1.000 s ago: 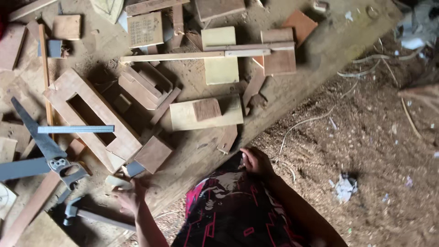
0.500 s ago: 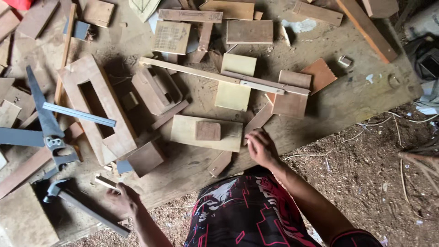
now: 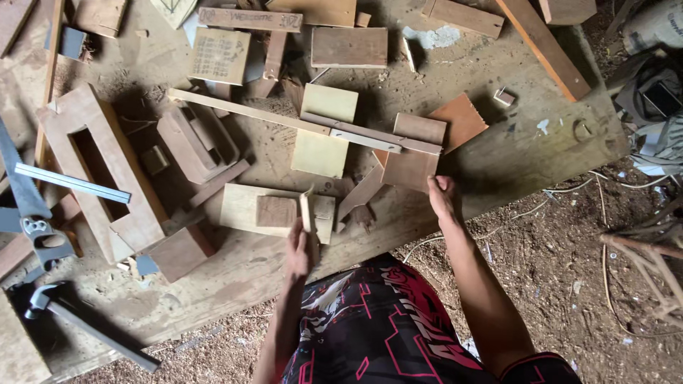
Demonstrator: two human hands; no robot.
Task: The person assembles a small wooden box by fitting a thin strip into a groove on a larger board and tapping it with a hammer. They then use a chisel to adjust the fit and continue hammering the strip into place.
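A: Since half a second ago, your left hand (image 3: 299, 252) has come up from the lower left and now grips a thin wood strip (image 3: 307, 213), stood on edge at mid-frame over the pale board (image 3: 242, 206).

B: And my right hand (image 3: 442, 198)?

A: It's moved right, fingers curled on the brown panel (image 3: 409, 169)'s corner; whether it grips, I cannot tell.

B: Risks?

A: The strip could tip off the small block (image 3: 276, 211); farther left, the saw (image 3: 28, 206) lies exposed.
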